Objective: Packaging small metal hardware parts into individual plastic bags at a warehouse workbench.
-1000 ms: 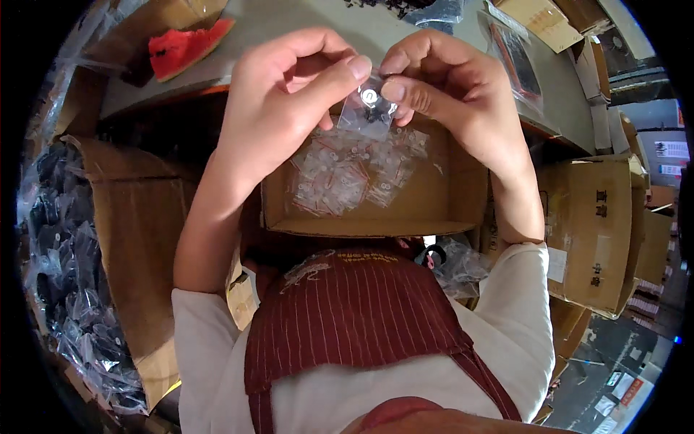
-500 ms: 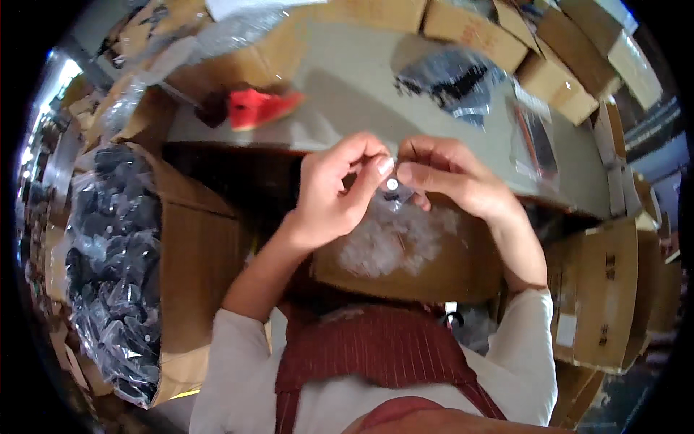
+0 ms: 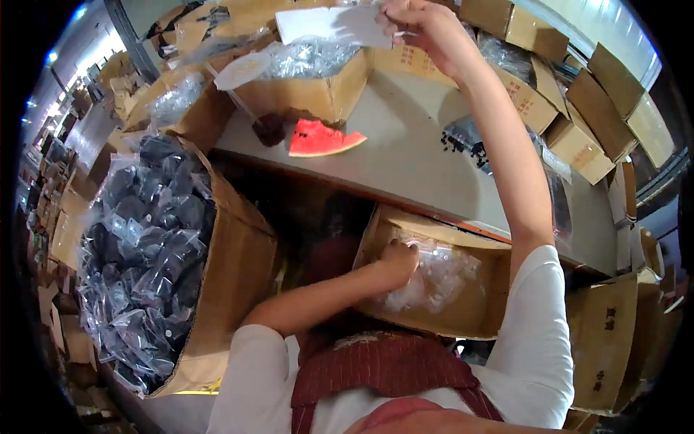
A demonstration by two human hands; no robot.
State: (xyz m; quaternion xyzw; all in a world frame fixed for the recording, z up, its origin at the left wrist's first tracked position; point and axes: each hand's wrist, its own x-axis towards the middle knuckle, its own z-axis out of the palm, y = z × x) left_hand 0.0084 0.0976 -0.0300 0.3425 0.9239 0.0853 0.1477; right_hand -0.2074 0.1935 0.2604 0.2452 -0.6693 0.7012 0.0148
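Note:
My left hand (image 3: 399, 265) is down in an open cardboard box (image 3: 477, 307), its fingers curled into a pile of small clear plastic bags (image 3: 442, 271). They seem closed on one of these bags, though the fingertips are hidden. My right hand (image 3: 426, 27) is stretched far forward over the table (image 3: 412, 155), at the right end of a white flat panel (image 3: 329, 25). Its fingers look bent and apart, with nothing visible between them. Behind the panel, the view is cut off by the picture's top edge.
A watermelon-slice-shaped red object (image 3: 322, 139) lies on the table beside a box of clear bags (image 3: 307, 65). At my left stands a tall carton of bagged dark items (image 3: 148, 253). A bag with black pieces (image 3: 466, 141) lies behind my right forearm. More cartons (image 3: 603, 333) stand right.
Both hands were together holding a small clear bag with a white round spot. They have parted: my left dropped into the box, my right reached far forward. The view has turned.

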